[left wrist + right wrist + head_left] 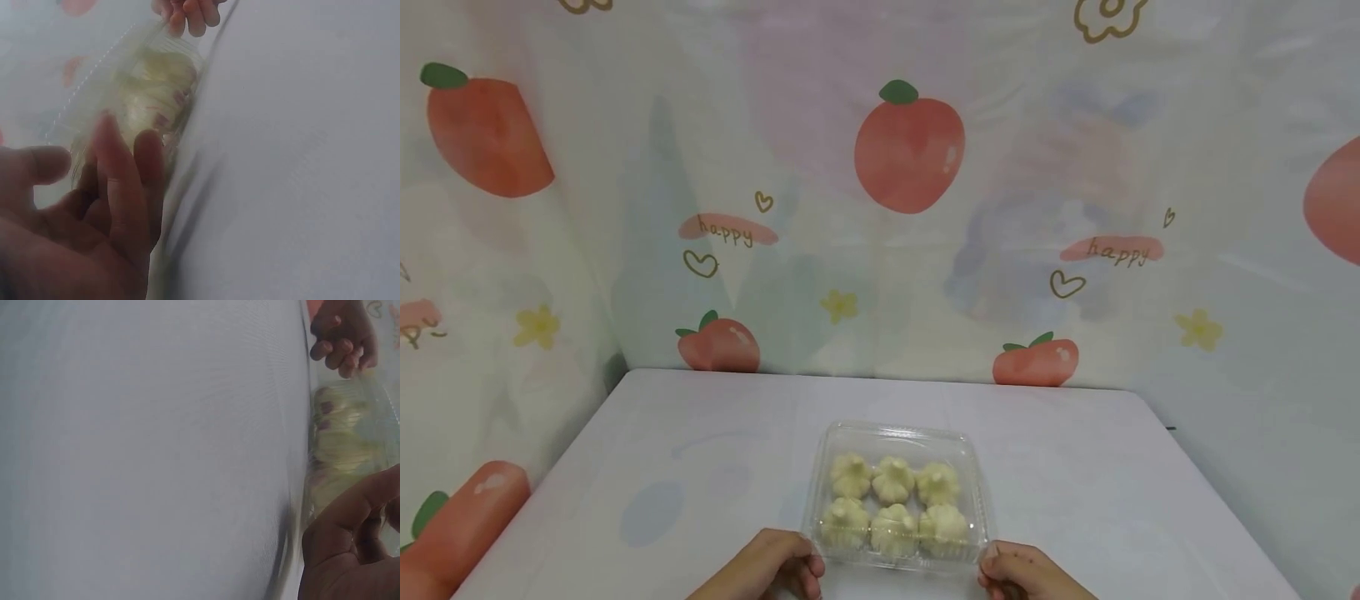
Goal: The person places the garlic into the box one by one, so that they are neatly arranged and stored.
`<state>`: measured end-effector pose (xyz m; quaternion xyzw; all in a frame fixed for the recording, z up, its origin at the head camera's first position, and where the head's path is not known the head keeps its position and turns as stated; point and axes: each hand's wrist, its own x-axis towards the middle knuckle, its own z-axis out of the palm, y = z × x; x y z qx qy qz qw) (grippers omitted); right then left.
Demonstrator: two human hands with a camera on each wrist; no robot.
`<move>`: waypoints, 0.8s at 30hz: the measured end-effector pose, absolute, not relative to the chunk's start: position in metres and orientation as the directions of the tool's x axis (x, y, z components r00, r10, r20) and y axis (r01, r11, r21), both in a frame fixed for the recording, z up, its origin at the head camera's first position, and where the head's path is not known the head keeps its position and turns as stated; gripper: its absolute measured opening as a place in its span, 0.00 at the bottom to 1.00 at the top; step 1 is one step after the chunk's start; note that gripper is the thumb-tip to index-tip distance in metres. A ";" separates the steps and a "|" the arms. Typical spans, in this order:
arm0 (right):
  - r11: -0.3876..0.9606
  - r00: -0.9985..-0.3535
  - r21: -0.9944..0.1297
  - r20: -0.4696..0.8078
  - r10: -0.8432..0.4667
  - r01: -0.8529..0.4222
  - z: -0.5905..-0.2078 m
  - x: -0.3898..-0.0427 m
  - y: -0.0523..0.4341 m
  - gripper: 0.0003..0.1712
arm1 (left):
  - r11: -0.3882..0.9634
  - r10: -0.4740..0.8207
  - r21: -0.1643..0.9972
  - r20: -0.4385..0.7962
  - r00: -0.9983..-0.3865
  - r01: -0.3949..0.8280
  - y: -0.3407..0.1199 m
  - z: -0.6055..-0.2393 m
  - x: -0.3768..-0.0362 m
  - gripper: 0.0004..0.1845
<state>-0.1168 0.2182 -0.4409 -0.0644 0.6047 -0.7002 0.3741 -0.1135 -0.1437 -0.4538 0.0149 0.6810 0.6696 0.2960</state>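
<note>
- Behind everything, from 9 through 12 to 3 o'clock, one printed curtain with peaches, hearts and the word "happy" hangs around the back and sides.
- One pale bench fills the lower half of the head view, its far edge meeting the curtain.
- One clear plastic box with its lid closed sits on the bench at 6 o'clock, near the front edge; both wrist views show it blurred.
- Two hands come in from the bottom edge, knuckles up and fingers curled inward toward the box.
- At 7 o'clock of the box, the left hand touches the near left corner with bent fingers; whether they really clasp the rim I cannot tell.
- At 5 o'clock, the right hand pinches the near right corner, thumb against the rim.
- Six pale pleated dumplings lie inside the box, two rows of three.
</note>
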 end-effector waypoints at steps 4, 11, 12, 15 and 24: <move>0.007 -0.706 -0.896 -0.355 -0.613 0.445 -0.441 -0.117 0.219 0.12 | 0.091 0.424 0.919 -0.385 -0.820 -0.385 -0.142 -0.456 -0.115 0.15; 0.004 -0.699 -0.891 -0.359 -0.619 0.454 -0.440 -0.116 0.220 0.12 | 0.082 0.477 0.924 -0.366 -0.799 -0.374 -0.145 -0.458 -0.114 0.16; 0.004 -0.701 -0.893 -0.357 -0.618 0.451 -0.441 -0.116 0.219 0.12 | 0.074 0.486 0.926 -0.359 -0.797 -0.371 -0.146 -0.458 -0.113 0.16; 0.002 -0.702 -0.895 -0.351 -0.620 0.446 -0.441 -0.117 0.219 0.12 | 0.041 0.512 0.930 -0.334 -0.791 -0.365 -0.148 -0.458 -0.112 0.16; 0.062 -0.711 -0.899 -0.384 -0.590 0.434 -0.440 -0.117 0.222 0.14 | -0.020 0.599 0.938 -0.267 -0.755 -0.347 -0.153 -0.465 -0.114 0.15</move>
